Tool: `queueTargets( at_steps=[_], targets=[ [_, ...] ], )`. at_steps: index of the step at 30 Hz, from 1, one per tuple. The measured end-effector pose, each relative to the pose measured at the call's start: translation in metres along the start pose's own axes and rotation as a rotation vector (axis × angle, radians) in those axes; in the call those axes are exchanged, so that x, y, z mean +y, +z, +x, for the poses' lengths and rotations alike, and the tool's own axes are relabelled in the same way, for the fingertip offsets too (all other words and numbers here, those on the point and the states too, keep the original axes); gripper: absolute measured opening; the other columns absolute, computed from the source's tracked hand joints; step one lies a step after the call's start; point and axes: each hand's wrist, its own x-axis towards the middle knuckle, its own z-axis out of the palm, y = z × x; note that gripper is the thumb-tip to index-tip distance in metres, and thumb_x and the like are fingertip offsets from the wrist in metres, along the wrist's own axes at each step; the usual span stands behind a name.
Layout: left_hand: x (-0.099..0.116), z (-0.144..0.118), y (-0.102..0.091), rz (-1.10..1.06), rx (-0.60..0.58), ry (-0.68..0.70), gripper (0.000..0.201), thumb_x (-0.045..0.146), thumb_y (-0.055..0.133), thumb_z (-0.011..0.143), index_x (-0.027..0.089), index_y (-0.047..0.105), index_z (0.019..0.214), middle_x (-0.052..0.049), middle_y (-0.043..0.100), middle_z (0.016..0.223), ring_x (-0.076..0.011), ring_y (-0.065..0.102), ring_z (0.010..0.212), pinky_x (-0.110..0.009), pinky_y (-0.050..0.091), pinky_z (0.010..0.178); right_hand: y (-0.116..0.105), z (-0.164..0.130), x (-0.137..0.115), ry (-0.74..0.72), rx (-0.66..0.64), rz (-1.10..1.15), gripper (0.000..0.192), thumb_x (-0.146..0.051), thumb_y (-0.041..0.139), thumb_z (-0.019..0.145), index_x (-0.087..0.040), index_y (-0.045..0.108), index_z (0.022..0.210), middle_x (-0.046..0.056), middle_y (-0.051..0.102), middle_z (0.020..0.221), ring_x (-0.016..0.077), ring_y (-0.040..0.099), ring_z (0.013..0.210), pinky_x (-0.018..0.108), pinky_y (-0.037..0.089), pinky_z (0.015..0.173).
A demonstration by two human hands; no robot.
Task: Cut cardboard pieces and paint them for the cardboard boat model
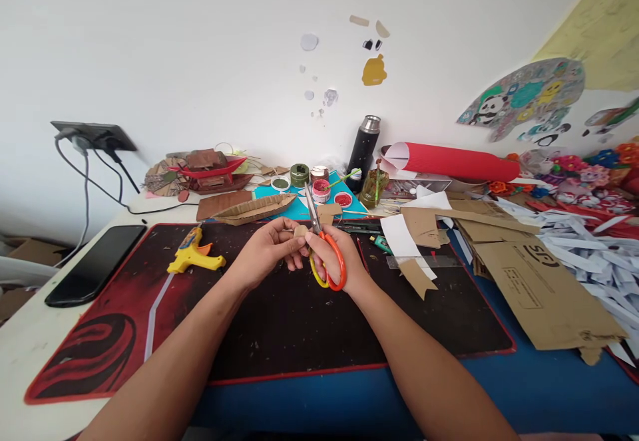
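Note:
My left hand (267, 247) pinches a small piece of brown cardboard (300, 231) above the black and red desk mat (279, 321). My right hand (338, 260) grips scissors with orange handles (327, 258); the blades point up and away, right beside the cardboard piece. Both hands meet over the middle of the mat.
A yellow glue gun (194, 255) lies on the mat to the left, a black phone (97, 263) further left. Cardboard sheets (539, 281), white paper strips (589, 255) and a clear ruler (424, 261) crowd the right. Paint pots, a black flask (363, 151) and a red roll (459, 161) line the wall.

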Motion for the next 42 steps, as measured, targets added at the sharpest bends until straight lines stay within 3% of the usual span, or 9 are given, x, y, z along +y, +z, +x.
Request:
queueTargets(
  at_steps=[5, 13, 19, 22, 30, 35, 39, 42],
  targets=[
    [0.008, -0.001, -0.010, 0.003, 0.049, 0.073, 0.057, 0.061, 0.091, 0.083, 0.018, 0.071, 0.115, -0.005, 0.079, 0.078, -0.0170, 0.072, 0.058, -0.026, 0.056, 0.053, -0.003, 0.000, -0.004, -0.009, -0.014, -0.002, 0.043, -0.060, 0.080, 0.085, -0.025, 0.054, 0.084, -0.012, 0.052, 0.050, 0.0088, 0.044, 0.033, 0.020, 0.036, 0.034],
    [0.004, 0.000, -0.013, 0.014, 0.053, 0.067, 0.049, 0.058, 0.093, 0.083, 0.018, 0.077, 0.106, -0.006, 0.081, 0.082, -0.0161, 0.071, 0.059, -0.025, 0.055, 0.052, -0.004, 0.000, -0.001, -0.019, -0.043, -0.016, 0.040, -0.058, 0.078, 0.087, -0.025, 0.054, 0.084, -0.012, 0.051, 0.050, 0.0094, 0.045, 0.034, 0.020, 0.037, 0.036],
    [0.002, -0.001, -0.014, 0.020, -0.061, -0.037, 0.058, 0.050, 0.095, 0.082, 0.018, 0.073, 0.125, -0.010, 0.084, 0.087, -0.0221, 0.079, 0.067, -0.027, 0.058, 0.057, -0.004, 0.001, -0.003, -0.002, -0.026, 0.011, 0.042, -0.061, 0.076, 0.086, -0.025, 0.055, 0.088, -0.011, 0.052, 0.050, 0.0097, 0.044, 0.033, 0.020, 0.036, 0.035],
    [0.000, -0.002, -0.014, 0.023, -0.092, -0.067, 0.057, 0.051, 0.095, 0.082, 0.019, 0.072, 0.123, -0.012, 0.085, 0.089, -0.0230, 0.081, 0.072, -0.027, 0.059, 0.060, -0.004, 0.001, -0.003, -0.006, -0.033, 0.025, 0.042, -0.062, 0.076, 0.086, -0.025, 0.056, 0.089, -0.012, 0.051, 0.049, 0.0096, 0.044, 0.032, 0.020, 0.036, 0.035],
    [0.002, 0.000, -0.012, -0.006, 0.100, -0.020, 0.053, 0.064, 0.093, 0.080, 0.019, 0.068, 0.095, -0.007, 0.081, 0.078, -0.0213, 0.079, 0.070, -0.025, 0.056, 0.058, -0.003, 0.000, 0.001, -0.020, -0.076, 0.018, 0.047, -0.066, 0.079, 0.088, -0.024, 0.059, 0.087, -0.010, 0.055, 0.051, 0.0097, 0.047, 0.034, 0.020, 0.038, 0.036],
    [0.003, 0.000, -0.011, -0.040, 0.233, 0.055, 0.053, 0.063, 0.095, 0.077, 0.020, 0.066, 0.087, -0.004, 0.078, 0.082, -0.0179, 0.075, 0.075, -0.024, 0.056, 0.062, -0.003, 0.000, 0.000, -0.029, -0.103, 0.027, 0.062, -0.082, 0.072, 0.089, -0.021, 0.069, 0.101, -0.005, 0.064, 0.052, 0.0161, 0.064, 0.042, 0.022, 0.047, 0.042],
    [0.002, 0.003, -0.012, -0.114, 0.338, 0.121, 0.051, 0.056, 0.100, 0.072, 0.018, 0.068, 0.081, 0.002, 0.067, 0.074, -0.0082, 0.056, 0.061, -0.018, 0.043, 0.052, -0.002, 0.001, 0.001, -0.061, -0.169, 0.059, 0.075, -0.091, 0.067, 0.088, -0.019, 0.072, 0.110, 0.000, 0.070, 0.056, 0.0204, 0.074, 0.052, 0.024, 0.054, 0.051],
    [0.003, 0.004, -0.014, -0.204, 0.362, 0.118, 0.051, 0.052, 0.103, 0.068, 0.018, 0.067, 0.080, 0.003, 0.064, 0.068, -0.0072, 0.053, 0.056, -0.017, 0.038, 0.047, -0.001, 0.000, 0.003, -0.091, -0.219, 0.112, 0.080, -0.093, 0.069, 0.084, -0.019, 0.072, 0.113, 0.002, 0.075, 0.066, 0.0230, 0.080, 0.063, 0.028, 0.060, 0.060]
  ],
)
